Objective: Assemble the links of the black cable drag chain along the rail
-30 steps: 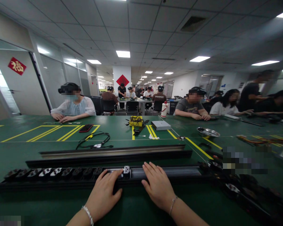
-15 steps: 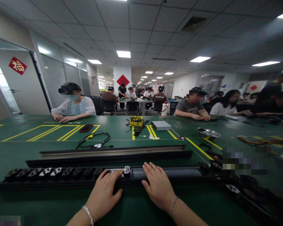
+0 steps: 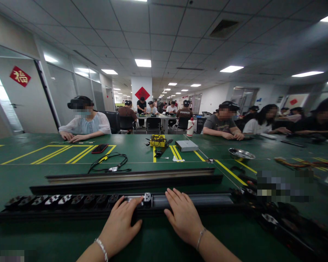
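The left hand [image 3: 122,222] is being held open and palm down, nothing being gripped, with its index fingertip being set at the left edge of a white-topped socket module [image 3: 147,197]; whether contact is being made cannot be told for certain. The right hand [image 3: 184,217] is also being held open, its fingers being kept loosely together and laid over the bare stretch of a long black rail [image 3: 71,215], to the right of that module. The module is being seated in the rail's channel, between the two hands. On both wrists, bracelets [image 3: 101,249] are being worn. Farther left in the same rail, a row of socket modules [image 3: 76,199] is being carried, mostly dark, two being topped in white. To the right, a cluster of dark parts [image 3: 289,222] is being partly lost in shadow. Behind the rail, a second long rail [image 3: 125,177] is being supported by the green table [image 3: 57,240]. Beyond it, a black cable [image 3: 126,158], a phone [image 3: 100,148], a yellow block [image 3: 157,141] being wrapped in black wires, a flat grey box [image 3: 187,145] and a metal bowl [image 3: 242,154] are being spread out. Along the far edge, seats are being occupied by co-workers [image 3: 86,122].
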Available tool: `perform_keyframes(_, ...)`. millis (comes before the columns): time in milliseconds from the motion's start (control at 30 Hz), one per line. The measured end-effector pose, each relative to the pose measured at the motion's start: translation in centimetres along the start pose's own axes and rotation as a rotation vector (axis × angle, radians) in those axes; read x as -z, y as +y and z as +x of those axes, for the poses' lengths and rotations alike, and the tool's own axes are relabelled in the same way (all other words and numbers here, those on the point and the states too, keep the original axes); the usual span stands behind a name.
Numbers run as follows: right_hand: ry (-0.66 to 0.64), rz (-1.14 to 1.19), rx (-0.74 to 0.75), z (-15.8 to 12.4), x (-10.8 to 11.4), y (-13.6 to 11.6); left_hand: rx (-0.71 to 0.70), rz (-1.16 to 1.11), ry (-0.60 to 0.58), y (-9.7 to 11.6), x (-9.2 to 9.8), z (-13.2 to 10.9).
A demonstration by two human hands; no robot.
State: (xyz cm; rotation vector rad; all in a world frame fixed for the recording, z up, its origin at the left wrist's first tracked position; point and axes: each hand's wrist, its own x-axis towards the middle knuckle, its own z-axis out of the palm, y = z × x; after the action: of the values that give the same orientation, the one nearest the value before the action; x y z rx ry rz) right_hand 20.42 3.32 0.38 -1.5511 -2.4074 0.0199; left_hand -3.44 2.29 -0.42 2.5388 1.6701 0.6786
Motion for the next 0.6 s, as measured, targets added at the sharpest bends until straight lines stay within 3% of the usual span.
perform_keyframes(600, -0.019, -0.015, -0.006, 0.1, 0.22, -0.14, -0.007, 0.007, -0.009, 0.2, 0.18, -0.05)
